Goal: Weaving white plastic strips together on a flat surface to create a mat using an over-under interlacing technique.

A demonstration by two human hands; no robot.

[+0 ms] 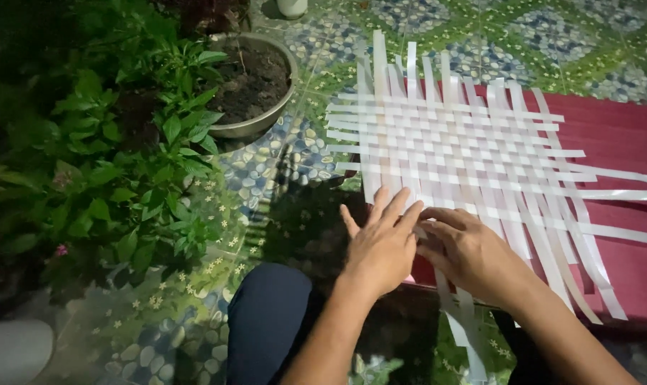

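A flat mat woven of white plastic strips (466, 142) lies on a dark red board (615, 135). Loose strip ends stick out on every side and hang over the near edge. My left hand (382, 246) rests flat on the mat's near left corner, fingers spread and pressing the strips down. My right hand (466, 249) sits just beside it, fingers curled and pinching a white strip at the near edge of the weave.
A metal bowl-shaped pot of soil (255, 82) stands to the left of the mat. Leafy green plants (116, 157) fill the left side. The floor is patterned pebble tile (266, 171). My knee in dark trousers (266, 314) is at the bottom.
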